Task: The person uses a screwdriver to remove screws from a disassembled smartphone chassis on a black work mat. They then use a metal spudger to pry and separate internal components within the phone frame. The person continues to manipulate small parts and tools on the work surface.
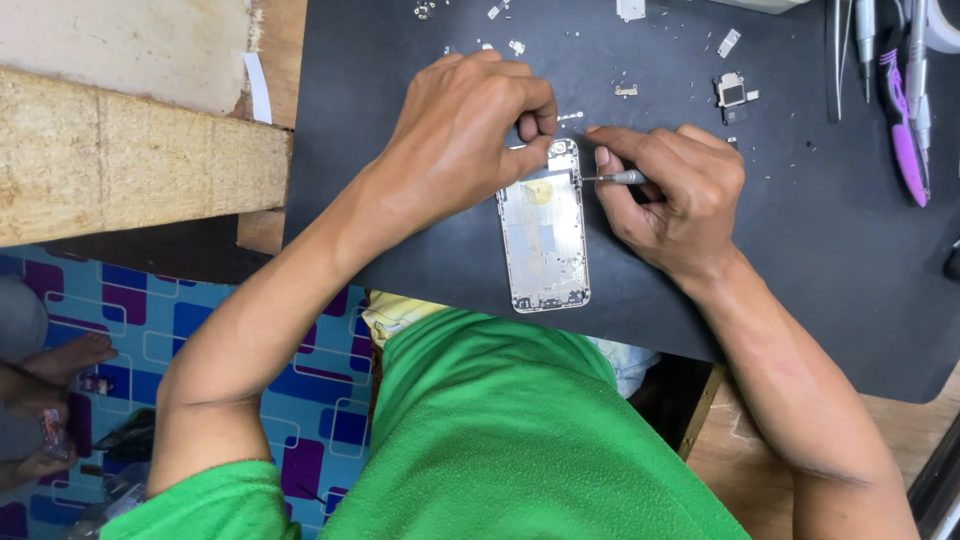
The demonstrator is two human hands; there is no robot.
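Silver phone housing (pixel 543 240) lies near the mat's (pixel 400 150) front edge; my left hand (pixel 462 135) pinches its top corner, my right hand (pixel 672 195) pinches a screwdriver (pixel 618 178) at a side screw, needing steady turning.

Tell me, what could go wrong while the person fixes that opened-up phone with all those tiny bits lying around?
1. The screwdriver in the right hand has a thin tip at the phone shell's edge; it might slip and scratch inside.
2. Tiny loose screws and metal parts lie scattered on the dark mat; a sleeve or arm could sweep them away.
3. The shell's lower end sits near the mat's front edge, held only at the top by the left hand; a push might shift it.
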